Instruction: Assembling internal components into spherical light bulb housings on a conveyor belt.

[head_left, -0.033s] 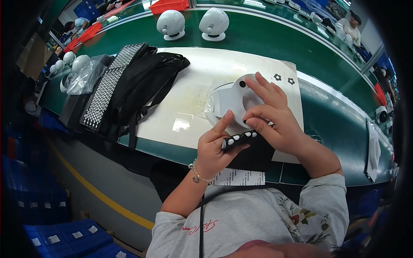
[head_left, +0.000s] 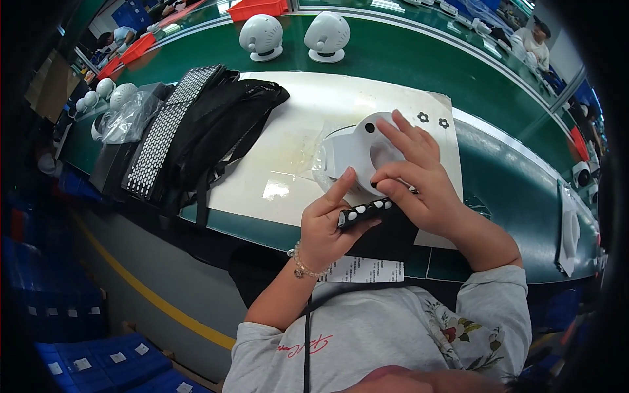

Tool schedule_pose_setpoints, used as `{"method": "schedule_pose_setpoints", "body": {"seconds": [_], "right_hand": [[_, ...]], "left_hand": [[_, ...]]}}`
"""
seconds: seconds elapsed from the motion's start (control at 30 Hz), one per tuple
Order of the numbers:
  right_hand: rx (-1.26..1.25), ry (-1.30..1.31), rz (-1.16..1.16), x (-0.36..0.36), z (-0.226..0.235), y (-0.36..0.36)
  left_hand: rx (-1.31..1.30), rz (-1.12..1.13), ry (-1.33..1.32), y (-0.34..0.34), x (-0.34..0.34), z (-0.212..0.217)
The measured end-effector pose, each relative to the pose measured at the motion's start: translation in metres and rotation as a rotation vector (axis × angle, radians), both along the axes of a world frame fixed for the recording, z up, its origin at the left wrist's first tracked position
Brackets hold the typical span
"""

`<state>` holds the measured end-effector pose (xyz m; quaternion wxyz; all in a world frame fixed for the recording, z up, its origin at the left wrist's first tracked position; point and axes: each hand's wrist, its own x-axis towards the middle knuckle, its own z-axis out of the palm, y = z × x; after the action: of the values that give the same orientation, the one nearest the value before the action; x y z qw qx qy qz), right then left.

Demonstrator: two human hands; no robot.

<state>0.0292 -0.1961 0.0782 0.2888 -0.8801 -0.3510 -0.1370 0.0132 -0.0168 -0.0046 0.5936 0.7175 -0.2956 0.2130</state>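
Observation:
My left hand (head_left: 333,219) grips a black strip (head_left: 365,213) with a row of white round spots. Its forefinger points up, close to a white plastic part (head_left: 350,152) with a ring-shaped end. That part lies over clear plastic wrap (head_left: 321,160) on the white board. A black round pad (head_left: 369,128) sits on the ring's far side. At the ring's near edge, my right hand (head_left: 416,173) has thumb and forefinger pinched at a small black round pad (head_left: 374,185). Its other fingers spread over the ring, hiding part of it.
The white board (head_left: 295,92) lies on a green bench, with two black flower-shaped pieces (head_left: 434,120) at its far right. Left of it are a black bag (head_left: 223,118) and a plastic-wrapped item (head_left: 129,121). Two white round devices (head_left: 327,36) stand behind. A printed label sheet (head_left: 363,269) lies near me.
My right hand has shifted very slightly to the right. My left hand and the strip look unmoved.

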Motion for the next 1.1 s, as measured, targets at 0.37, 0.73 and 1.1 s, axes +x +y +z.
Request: {"method": "schedule_pose_setpoints", "body": {"seconds": [0.37,0.73,1.1], "right_hand": [[-0.075,-0.284,-0.057,-0.019,-0.004,0.004],[0.272,-0.004,-0.147,-0.002,-0.013,-0.023],[-0.393,-0.659,-0.214,-0.015,-0.02,-0.042]], "left_hand": [[-0.014,0.015,0.018,-0.001,-0.001,0.0],[0.008,0.065,-0.056,-0.003,0.0,-0.001],[0.002,0.053,0.003,-0.004,-0.001,-0.004]]}}
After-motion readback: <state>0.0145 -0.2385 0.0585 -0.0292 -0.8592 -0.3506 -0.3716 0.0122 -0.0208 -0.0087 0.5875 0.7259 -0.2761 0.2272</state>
